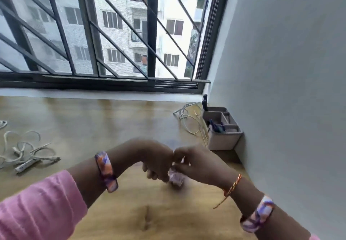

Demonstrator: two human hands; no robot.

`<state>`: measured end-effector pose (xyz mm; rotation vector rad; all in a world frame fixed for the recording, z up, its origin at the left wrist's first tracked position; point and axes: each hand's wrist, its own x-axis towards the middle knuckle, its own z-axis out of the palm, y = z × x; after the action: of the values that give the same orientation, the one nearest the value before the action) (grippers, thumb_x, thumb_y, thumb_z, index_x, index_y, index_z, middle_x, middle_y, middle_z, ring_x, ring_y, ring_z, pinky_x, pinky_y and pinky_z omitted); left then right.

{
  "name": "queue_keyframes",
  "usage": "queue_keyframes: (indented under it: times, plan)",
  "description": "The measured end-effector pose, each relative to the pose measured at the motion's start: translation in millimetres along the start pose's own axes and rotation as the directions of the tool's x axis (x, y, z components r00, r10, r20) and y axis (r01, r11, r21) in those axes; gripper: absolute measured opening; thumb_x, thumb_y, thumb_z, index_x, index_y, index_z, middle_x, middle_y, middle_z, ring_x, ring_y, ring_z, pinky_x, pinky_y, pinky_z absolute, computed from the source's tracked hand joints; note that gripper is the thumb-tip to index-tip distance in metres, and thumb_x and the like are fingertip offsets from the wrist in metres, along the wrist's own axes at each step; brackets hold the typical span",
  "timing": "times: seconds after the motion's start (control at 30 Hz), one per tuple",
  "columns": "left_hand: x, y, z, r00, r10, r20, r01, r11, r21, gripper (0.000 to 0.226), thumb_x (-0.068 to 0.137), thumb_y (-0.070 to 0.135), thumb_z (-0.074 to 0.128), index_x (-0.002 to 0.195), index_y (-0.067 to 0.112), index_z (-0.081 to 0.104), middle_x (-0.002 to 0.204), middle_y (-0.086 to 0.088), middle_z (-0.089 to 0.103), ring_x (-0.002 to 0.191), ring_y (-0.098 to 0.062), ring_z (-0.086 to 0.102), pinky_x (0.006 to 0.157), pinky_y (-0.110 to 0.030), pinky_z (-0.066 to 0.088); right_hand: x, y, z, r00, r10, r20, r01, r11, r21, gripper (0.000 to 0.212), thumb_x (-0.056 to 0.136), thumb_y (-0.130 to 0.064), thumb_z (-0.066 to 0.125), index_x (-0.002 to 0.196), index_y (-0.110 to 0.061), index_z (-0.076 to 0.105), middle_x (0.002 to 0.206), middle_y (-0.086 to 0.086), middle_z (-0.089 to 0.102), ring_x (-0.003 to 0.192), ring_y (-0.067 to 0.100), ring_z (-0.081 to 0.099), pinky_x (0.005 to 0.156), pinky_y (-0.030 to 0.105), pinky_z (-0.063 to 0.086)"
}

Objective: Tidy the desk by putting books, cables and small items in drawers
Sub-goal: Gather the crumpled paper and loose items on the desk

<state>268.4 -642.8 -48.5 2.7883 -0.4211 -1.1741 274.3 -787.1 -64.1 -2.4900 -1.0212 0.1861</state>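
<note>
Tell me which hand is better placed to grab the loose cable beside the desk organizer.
Right, probably. The right hand is nearer the cable by the organizer; both hands hold a small blurred item.

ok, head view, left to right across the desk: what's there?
Tangle of white cables → left hand → small pale object gripped between both hands → right hand → grey desk organiser against the wall. The looped white cable beside the organiser overlaps it, so left out.

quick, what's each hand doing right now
Left hand: fingers curled, gripping the small pale lilac-and-white bundle.
Right hand: fingers pinching the same bundle, too blurred to identify.
</note>
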Motion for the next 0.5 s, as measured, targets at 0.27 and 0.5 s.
queue_keyframes:
  times: [0.27,0.5]
  plan:
    - [42.0,-17.3,-95.1,0.865,0.167,-0.474,-0.228,0.971,-0.073,0.016,0.084,0.017,0.063,0.095,0.007,0.066,0.087,-0.012,0.067,0.073,-0.019,0.056,0.069,-0.028,0.045,33.2,45.0,-75.9,0.958,0.083,-0.276,-0.056,0.993,0.102,0.014,0.077,-0.022,0.074,0.091,-0.02,0.073,0.075,-0.013,0.066,0.068,0.004,0.062,0.066,0.018,0.047]
    - [131.8,-47.7,-125.9,0.707,-0.158,-0.689,-0.086,0.948,-0.306,0.07,0.081,0.033,0.068,0.139,0.011,0.036,0.137,-0.017,0.045,0.124,-0.03,0.045,0.098,-0.033,0.038,55.7,72.0,-89.3,0.917,0.176,-0.358,-0.143,0.983,0.116,0.011,0.074,-0.024,0.073,0.085,-0.023,0.073,0.078,-0.005,0.07,0.073,0.009,0.065,0.072,0.038,0.054]
